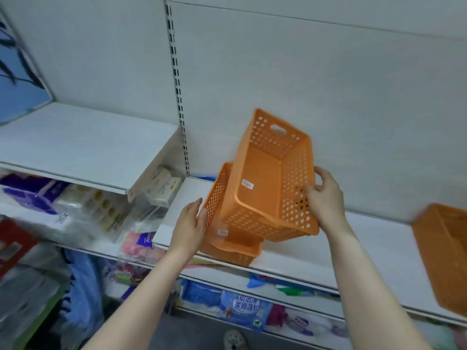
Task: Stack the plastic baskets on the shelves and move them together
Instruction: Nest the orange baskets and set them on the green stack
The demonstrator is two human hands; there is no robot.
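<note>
An orange perforated plastic basket is tilted toward me above a second orange basket that rests on the white shelf. The upper basket's lower end sits partly inside the lower one. My right hand grips the upper basket's right wall, fingers over the rim. With its fingers spread, my left hand lies flat against the lower basket's left wall. A third orange basket stands on the same shelf at the far right, cut off by the frame edge.
A higher white shelf runs to the left, beside a slotted upright. Below both shelves lie packaged goods: tissue packs, bagged items, blue cloth. A shoe shows on the floor.
</note>
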